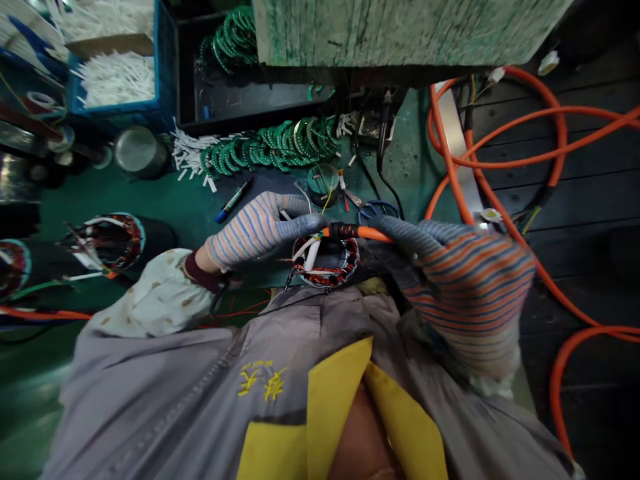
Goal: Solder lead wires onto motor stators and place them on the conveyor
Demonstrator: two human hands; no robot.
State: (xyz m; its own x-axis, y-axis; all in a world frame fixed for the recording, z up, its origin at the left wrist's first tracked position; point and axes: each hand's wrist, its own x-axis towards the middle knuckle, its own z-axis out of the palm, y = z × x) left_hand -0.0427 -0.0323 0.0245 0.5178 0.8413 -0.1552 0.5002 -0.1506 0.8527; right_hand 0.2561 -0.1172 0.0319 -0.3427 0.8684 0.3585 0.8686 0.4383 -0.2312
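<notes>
Both my hands wear striped knit gloves with grey-blue fingertips. My right hand (460, 287) is closed on an orange cable (373, 233) that has a black ribbed sleeve (343, 230) near its end. At that end, my left hand (263, 227) pinches the thin wires (319, 235), among them white and yellow-green ones. Just below sits a round motor stator (353, 263) with red-brown windings around its rim and a white tube (313, 255) standing in it. Part of the stator is hidden by the cable and wires.
Behind the hands lie green curved strips (270, 148), white tubes (187, 157), a marker (234, 200), scissors (377, 210) and a soldering iron (385, 127). More stators (125, 243) stand at left. Orange cable coils (500, 163) spread at right. A blue bin (165, 80) is at back left.
</notes>
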